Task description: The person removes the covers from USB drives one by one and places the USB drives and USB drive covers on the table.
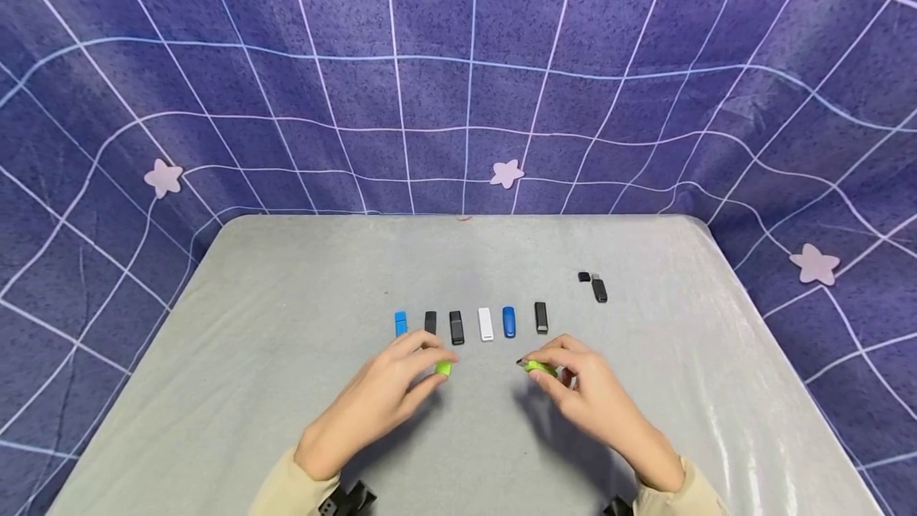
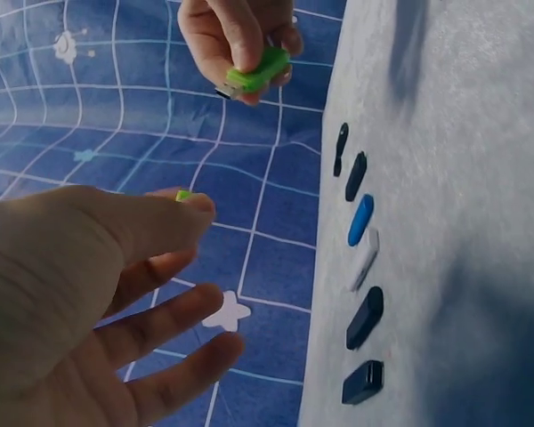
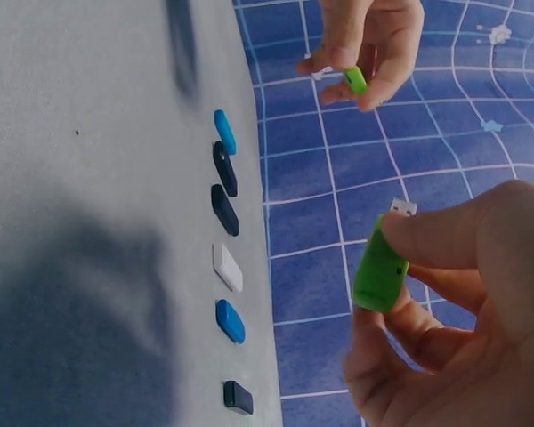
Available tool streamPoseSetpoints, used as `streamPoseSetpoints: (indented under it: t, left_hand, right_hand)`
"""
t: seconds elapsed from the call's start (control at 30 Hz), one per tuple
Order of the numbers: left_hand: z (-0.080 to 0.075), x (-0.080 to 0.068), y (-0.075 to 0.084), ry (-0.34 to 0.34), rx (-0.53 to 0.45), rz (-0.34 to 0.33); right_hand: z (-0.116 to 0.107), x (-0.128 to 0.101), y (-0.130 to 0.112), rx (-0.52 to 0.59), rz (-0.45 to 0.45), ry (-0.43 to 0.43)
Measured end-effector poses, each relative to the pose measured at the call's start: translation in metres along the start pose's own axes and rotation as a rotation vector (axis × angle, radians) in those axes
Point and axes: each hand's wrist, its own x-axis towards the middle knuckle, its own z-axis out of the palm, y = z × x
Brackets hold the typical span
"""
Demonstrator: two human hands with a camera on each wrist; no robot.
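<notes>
My right hand (image 1: pixel 583 392) pinches a green USB stick (image 3: pixel 380 267) between thumb and fingers, its metal plug (image 3: pixel 403 207) bare and pointing left toward the other hand. In my left hand (image 1: pixel 390 388) is the small green cap (image 1: pixel 443 368), pinched between thumb and forefinger; the left wrist view shows only a sliver of it behind the thumb. Both hands are raised above the table, with a gap between cap and plug. Just beyond them lies a row of USB sticks: a light blue one (image 1: pixel 400 322), black ones (image 1: pixel 456 327), a white one (image 1: pixel 485 324) and a dark blue one (image 1: pixel 509 322).
Farther back on the right, an uncapped black USB stick (image 1: pixel 599 289) lies beside its small black cap (image 1: pixel 583 277). A grey cloth covers the table (image 1: pixel 322 261). Behind it hangs a purple-blue curtain (image 1: pixel 430 94) with grid lines and stars.
</notes>
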Motion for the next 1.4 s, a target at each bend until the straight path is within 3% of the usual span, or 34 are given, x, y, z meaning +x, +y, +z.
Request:
streamPoseSetpoints:
  t: [0.17, 0.4, 0.63, 0.8, 1.1, 1.4]
  left_hand:
    - [-0.001, 0.008, 0.002, 0.046, 0.014, -0.018]
    - [0.000, 0.021, 0.005, 0.114, 0.066, -0.010]
    - [-0.006, 0.041, 0.007, 0.144, 0.054, -0.050]
    - [-0.004, 0.054, 0.009, 0.159, 0.056, -0.044]
    - [0.009, 0.077, 0.009, 0.134, 0.031, -0.076]
    - [0.022, 0.102, 0.009, 0.110, 0.073, -0.077]
  right_hand:
    - [0.000, 0.002, 0.002, 0.014, 0.030, 0.033]
    - [0.000, 0.008, -0.002, 0.078, 0.172, 0.050]
    - [-0.003, 0.016, -0.004, 0.088, 0.189, 0.101]
    - [-0.006, 0.021, -0.005, 0.074, 0.232, 0.110]
    - [-0.014, 0.027, 0.000, 0.128, 0.300, 0.187]
    - [-0.031, 0.041, 0.015, 0.108, 0.293, 0.250]
